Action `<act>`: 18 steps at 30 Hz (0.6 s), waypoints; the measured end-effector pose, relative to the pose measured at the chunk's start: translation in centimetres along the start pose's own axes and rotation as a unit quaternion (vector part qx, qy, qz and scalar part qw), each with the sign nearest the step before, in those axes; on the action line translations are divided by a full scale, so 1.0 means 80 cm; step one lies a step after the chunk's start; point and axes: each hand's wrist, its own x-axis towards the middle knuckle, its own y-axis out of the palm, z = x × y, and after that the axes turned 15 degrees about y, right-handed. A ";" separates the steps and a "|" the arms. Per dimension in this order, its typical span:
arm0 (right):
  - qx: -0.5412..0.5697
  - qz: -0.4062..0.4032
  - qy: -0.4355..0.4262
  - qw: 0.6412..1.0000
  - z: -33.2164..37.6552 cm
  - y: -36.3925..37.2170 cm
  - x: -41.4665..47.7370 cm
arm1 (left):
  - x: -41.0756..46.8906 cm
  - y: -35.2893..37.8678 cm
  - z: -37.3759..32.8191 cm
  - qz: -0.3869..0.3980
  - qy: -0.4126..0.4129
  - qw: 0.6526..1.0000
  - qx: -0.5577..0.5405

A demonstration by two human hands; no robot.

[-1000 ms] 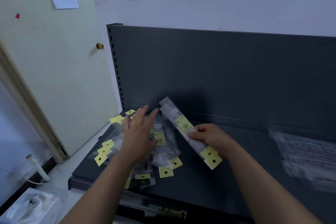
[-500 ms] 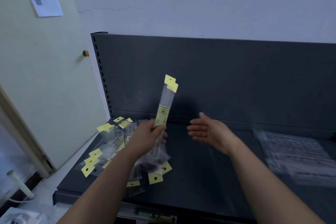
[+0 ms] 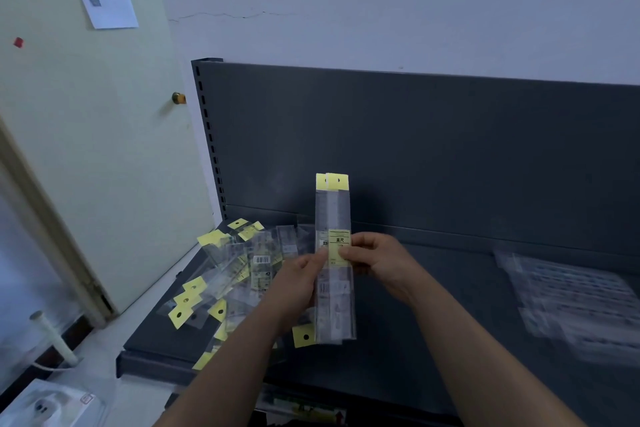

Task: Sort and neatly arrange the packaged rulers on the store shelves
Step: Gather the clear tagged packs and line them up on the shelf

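Note:
Two packaged rulers (image 3: 333,215) in clear sleeves with yellow hang tabs stand upright together above the dark shelf (image 3: 433,288). My left hand (image 3: 298,284) grips them from the left at mid-length. My right hand (image 3: 377,258) pinches them from the right over the yellow label. A loose, fanned-out pile of packaged rulers (image 3: 228,274) lies on the shelf's left part, partly hidden behind my left arm.
A row of clear packages (image 3: 571,298) lies on the shelf at the right, blurred. The shelf's dark back panel (image 3: 415,149) rises behind. A pale door (image 3: 86,149) stands to the left, and a white boxed item (image 3: 45,406) sits on the floor.
My right hand, open half a second ago, has closed on the upright rulers beside my left hand. The packs were lifted from the shelf and turned vertical, tabs up.

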 end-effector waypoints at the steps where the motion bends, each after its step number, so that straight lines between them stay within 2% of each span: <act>1: 0.010 0.000 0.002 1.000 -0.001 0.001 0.001 | -0.001 -0.001 0.002 -0.004 0.003 1.000 0.001; 6: -0.002 -0.009 0.005 1.000 -0.003 0.010 -0.002 | -0.005 -0.002 0.004 -0.021 0.029 0.999 -0.002; 9: -0.011 -0.032 0.008 0.999 -0.007 0.017 0.002 | -0.008 -0.010 0.001 -0.075 0.046 0.996 0.016; 14: -0.160 -0.133 -0.002 0.978 -0.023 0.027 0.024 | -0.009 -0.054 0.000 -0.189 0.035 0.981 0.005; 18: -0.318 -0.146 0.030 0.936 -0.026 0.055 0.033 | -0.012 -0.080 0.004 -0.247 0.035 0.968 0.027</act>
